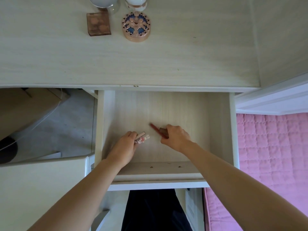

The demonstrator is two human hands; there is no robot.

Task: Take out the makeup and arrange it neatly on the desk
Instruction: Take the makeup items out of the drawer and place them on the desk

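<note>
Both my hands are inside the open drawer [218, 130] below the desk [166, 60]. My left hand [125, 146] grips a few small pink and white makeup sticks [143, 137] that poke out past its fingers. My right hand [176, 135] grips a red pencil [155, 129] together with a small brown item [162, 130], mostly hidden by the fingers. On the desk at the back stand a square brown palette [98, 24] and a round patterned compact [136, 26].
A glass jar with a white lid [106, 4] and a white pot [135, 3] stand at the desk's far edge. A pink quilted bed [273, 155] lies to the right. Floor and a cardboard box [25, 105] show at the left.
</note>
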